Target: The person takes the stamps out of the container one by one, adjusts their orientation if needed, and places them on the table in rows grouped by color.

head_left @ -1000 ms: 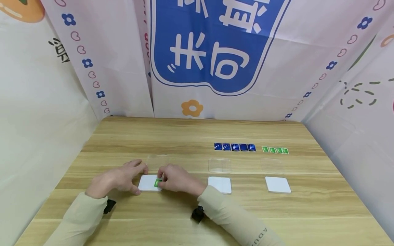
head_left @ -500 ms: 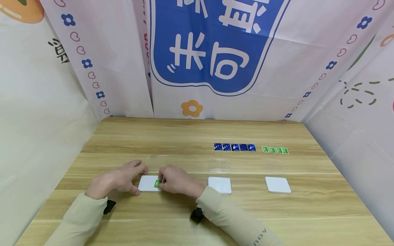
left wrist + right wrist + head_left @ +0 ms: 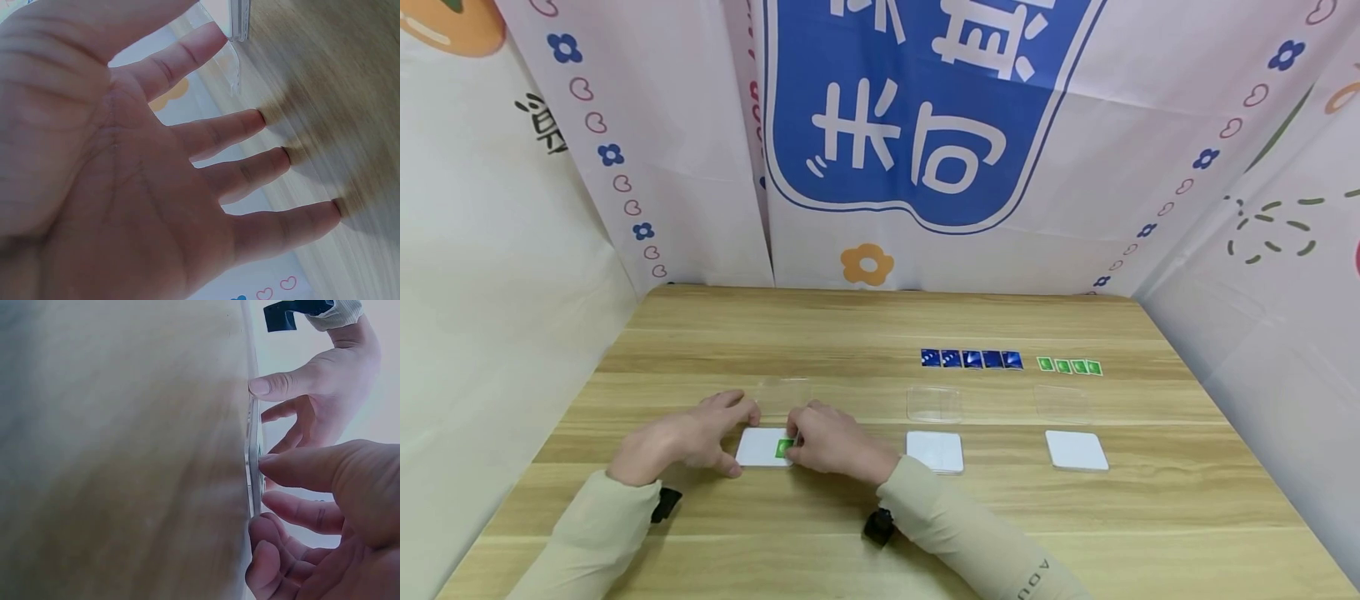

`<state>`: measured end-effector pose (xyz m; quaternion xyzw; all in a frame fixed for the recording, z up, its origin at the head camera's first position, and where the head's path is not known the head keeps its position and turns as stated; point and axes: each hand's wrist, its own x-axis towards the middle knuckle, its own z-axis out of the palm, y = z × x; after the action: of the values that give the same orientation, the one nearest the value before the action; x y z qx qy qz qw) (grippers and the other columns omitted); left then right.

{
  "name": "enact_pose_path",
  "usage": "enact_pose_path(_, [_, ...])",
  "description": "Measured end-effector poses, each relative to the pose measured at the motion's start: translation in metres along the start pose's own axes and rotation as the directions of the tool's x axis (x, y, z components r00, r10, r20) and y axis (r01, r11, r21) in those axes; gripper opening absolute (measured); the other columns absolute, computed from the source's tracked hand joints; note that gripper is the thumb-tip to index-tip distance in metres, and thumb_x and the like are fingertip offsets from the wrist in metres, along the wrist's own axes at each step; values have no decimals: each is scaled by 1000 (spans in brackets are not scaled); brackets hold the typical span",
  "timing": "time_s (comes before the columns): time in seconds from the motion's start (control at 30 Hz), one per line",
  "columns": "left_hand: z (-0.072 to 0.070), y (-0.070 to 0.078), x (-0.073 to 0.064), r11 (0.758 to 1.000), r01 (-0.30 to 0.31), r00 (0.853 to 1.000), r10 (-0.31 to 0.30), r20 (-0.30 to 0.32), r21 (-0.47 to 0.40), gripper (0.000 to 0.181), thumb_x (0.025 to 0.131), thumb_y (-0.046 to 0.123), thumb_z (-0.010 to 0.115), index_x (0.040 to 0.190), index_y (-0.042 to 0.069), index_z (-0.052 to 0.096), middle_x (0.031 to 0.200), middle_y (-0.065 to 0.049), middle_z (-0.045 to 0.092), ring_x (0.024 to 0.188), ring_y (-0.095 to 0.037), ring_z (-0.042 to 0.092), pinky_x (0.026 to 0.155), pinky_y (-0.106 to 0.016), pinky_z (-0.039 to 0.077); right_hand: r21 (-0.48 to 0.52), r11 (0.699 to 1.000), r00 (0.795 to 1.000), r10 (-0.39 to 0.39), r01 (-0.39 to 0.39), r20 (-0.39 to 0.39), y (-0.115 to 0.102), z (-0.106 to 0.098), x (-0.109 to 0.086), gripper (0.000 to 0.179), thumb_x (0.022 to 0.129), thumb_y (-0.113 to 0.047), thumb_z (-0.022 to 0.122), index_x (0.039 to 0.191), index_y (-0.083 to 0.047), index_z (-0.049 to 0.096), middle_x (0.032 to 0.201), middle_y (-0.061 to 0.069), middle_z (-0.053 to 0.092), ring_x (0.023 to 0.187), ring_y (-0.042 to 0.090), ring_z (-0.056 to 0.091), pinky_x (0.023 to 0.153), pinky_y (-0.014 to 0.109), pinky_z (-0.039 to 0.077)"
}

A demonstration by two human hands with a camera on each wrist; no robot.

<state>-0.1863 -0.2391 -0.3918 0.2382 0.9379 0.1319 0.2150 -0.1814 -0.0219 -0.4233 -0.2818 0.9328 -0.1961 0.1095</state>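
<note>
A white card stack (image 3: 758, 447) in a clear case lies at the left of the table, a small green card (image 3: 783, 448) on its right end. My right hand (image 3: 837, 442) pinches the green card at its edge with thumb and index finger, the other fingers curled, as the right wrist view shows. At the stack's left end rests my left hand (image 3: 700, 435), its fingers spread. Its thumb is right at the near left corner; in the left wrist view several fingertips (image 3: 277, 156) meet the wood. The right hand covers the stack's right edge in the head view.
Two more white card stacks (image 3: 935, 452) (image 3: 1077, 450) lie to the right. Behind the three stacks are clear plastic lids (image 3: 784, 396) (image 3: 934, 404) (image 3: 1062, 403). Further back sit a row of blue cards (image 3: 972, 359) and several green cards (image 3: 1063, 366). Printed cloth (image 3: 700, 150) encloses the table.
Both hands stay almost where they were; the right hand has shifted very slightly over the green card. The other cards have not moved.
</note>
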Motion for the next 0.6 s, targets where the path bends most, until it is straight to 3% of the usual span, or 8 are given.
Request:
enact_pose_path(0.37, [0,1,0,1000,-8,1000,8,0,-3,52,73,30,86,111,22,52,124,-8,48,113,-31,49,85,-51,48,-23,1000,1000,1,-1,3,-1,2,3,16,89,-27,73,97,-14,69,88,-7,61,80,4,49,63,17,42])
enact_pose_path(0.6, [1,0,0,1000,-7,1000,7,1,-5,52,73,30,86,111,22,51,129,-12,46,116,-34,48,87,-53,48,-26,999,1000,-20,20,7,-1,2,3,14,89,-26,72,98,-16,69,88,-8,59,80,3,48,63,17,41])
